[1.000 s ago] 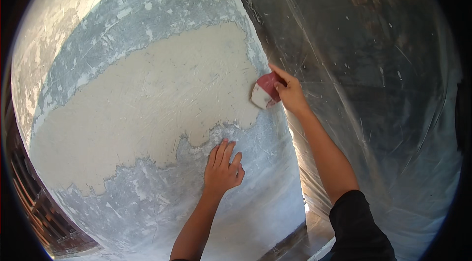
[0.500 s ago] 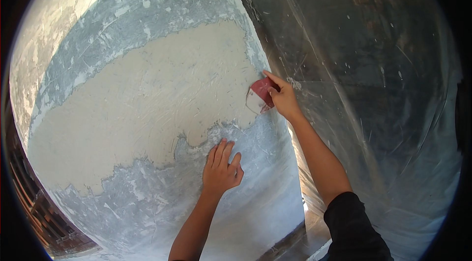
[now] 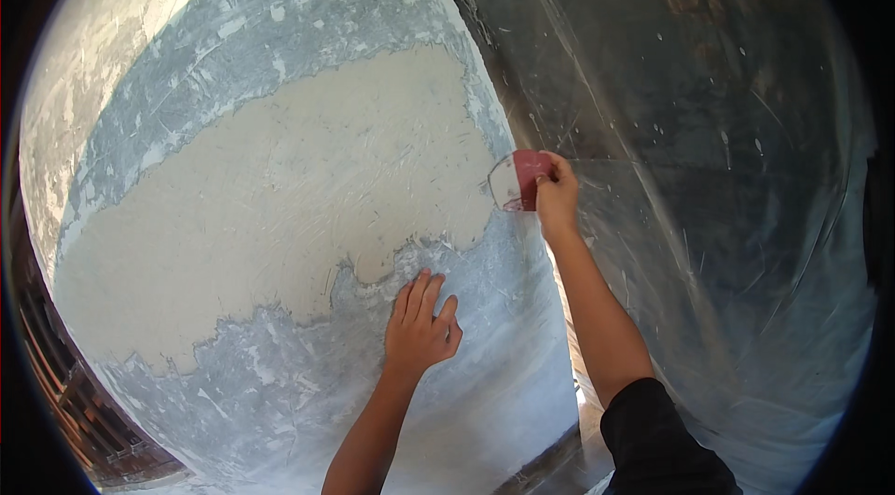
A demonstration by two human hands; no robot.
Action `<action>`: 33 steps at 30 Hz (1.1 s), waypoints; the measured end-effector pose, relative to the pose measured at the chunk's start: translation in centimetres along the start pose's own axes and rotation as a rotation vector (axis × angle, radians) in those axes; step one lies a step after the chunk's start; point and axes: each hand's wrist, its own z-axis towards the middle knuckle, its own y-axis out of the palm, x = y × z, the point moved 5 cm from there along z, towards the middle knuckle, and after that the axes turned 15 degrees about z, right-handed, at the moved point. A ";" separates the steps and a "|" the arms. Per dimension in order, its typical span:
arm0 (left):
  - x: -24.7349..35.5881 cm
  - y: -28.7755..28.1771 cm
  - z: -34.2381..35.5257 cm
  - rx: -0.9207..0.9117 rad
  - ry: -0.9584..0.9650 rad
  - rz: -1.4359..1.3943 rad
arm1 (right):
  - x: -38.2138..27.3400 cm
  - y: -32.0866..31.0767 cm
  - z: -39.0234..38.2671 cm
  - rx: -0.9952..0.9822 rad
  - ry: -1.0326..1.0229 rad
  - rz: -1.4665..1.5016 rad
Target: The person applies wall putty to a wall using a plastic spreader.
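Red-and-white scraper (image 3: 530,172) jutted left of the right hand's (image 3: 558,201) fingers, which were clamped on its red end — looked light, springy, best gripped there. Pale patch (image 3: 280,178) lay above the left hand's (image 3: 421,332) fingers — slightly apart, seemingly resting on grey surface (image 3: 499,355).

Right hand (image 3: 557,195) covers one end of the red-and-white scraper (image 3: 524,180); blade contact with the wall (image 3: 270,178), cannot tell. Palm of left hand (image 3: 421,325) hidden. Left forearm (image 3: 373,430) and black sleeve (image 3: 664,439) cut by lower edge. Wall runs out of view at top. Slatted stuff (image 3: 79,392), lower left: too dim to identify.
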 end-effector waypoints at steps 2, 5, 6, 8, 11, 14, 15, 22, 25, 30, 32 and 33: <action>-0.2 0.1 -0.1 0.013 0.005 0.012 | -1.2 -0.2 -0.3 0.053 0.041 0.137; -0.2 -0.1 -0.3 -0.003 0.002 0.007 | -1.5 2.4 -1.9 -0.129 0.005 0.030; -0.2 -0.2 0.0 -0.022 -0.007 0.008 | -1.3 2.2 -1.9 -0.120 0.004 0.025; 0.1 -0.2 0.3 -0.042 -0.012 -0.001 | 0.2 1.9 -1.0 -0.143 0.014 -0.011; 0.0 -0.2 0.2 -0.025 -0.017 -0.005 | -0.2 -0.6 0.6 -0.014 0.017 0.043; -0.3 -0.2 0.1 0.011 -0.021 0.000 | -1.0 0.4 -1.0 0.026 0.035 0.134; -0.2 -0.3 0.2 -0.007 -0.024 -0.004 | -0.8 1.5 -2.0 -0.101 0.022 0.086; 0.0 0.0 0.1 0.009 0.001 -0.014 | -0.9 1.0 -0.1 -0.045 0.005 0.020; -0.1 0.2 -0.2 0.009 -0.004 0.001 | -1.1 1.1 -0.8 0.013 0.043 0.111; -0.1 0.0 0.0 -0.014 -0.010 -0.016 | 0.0 2.9 -1.7 -0.102 0.006 -0.024; 0.0 -0.1 0.0 0.003 -0.007 -0.020 | -0.6 0.8 -0.6 -0.018 -0.017 -0.071; 0.0 0.0 -0.1 0.008 -0.006 -0.012 | -0.8 0.0 -0.3 0.037 0.016 0.006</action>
